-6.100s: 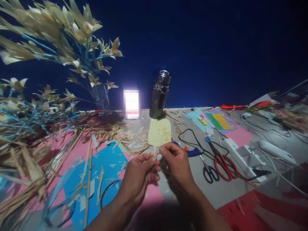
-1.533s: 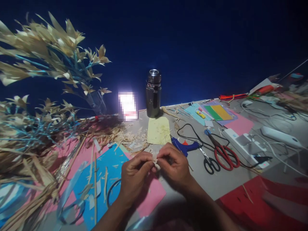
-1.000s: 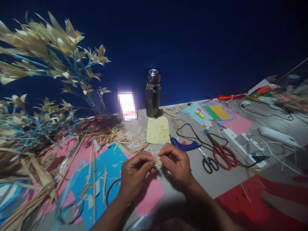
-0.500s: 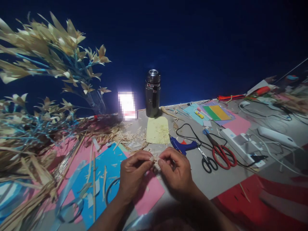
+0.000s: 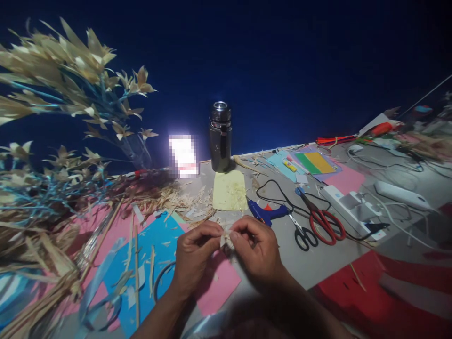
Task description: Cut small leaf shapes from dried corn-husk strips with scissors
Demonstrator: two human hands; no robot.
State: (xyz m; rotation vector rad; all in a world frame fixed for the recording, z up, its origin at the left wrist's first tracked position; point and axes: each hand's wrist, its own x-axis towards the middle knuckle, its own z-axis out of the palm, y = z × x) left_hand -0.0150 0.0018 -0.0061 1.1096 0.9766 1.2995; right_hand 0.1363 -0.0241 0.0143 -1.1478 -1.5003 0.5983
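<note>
Flask [image 5: 221,146]: lidded, far edge of desk [image 5: 300,270]
Glue gun [image 5: 267,214]: near right hand [image 5: 257,247]
Grip: left hand [image 5: 195,249], right hand pinched on pale scrap [image 5: 222,240]

One left hand [image 5: 195,252] and one right hand [image 5: 260,247] make two. There is one flask [image 5: 220,141], one glue gun [image 5: 269,214], one yellow card [image 5: 226,190], one power strip [image 5: 331,195], one blue sheet [image 5: 163,249] and one bright, blurred screen [image 5: 183,154]. One pair of black-handled scissors [image 5: 299,230] and one pair of red-handled scissors [image 5: 313,213] make two pairs. The pale scraps [image 5: 223,240] between the hands are too small to count; the wood shavings [image 5: 176,200] and flowers [image 5: 122,131] are too many.
</note>
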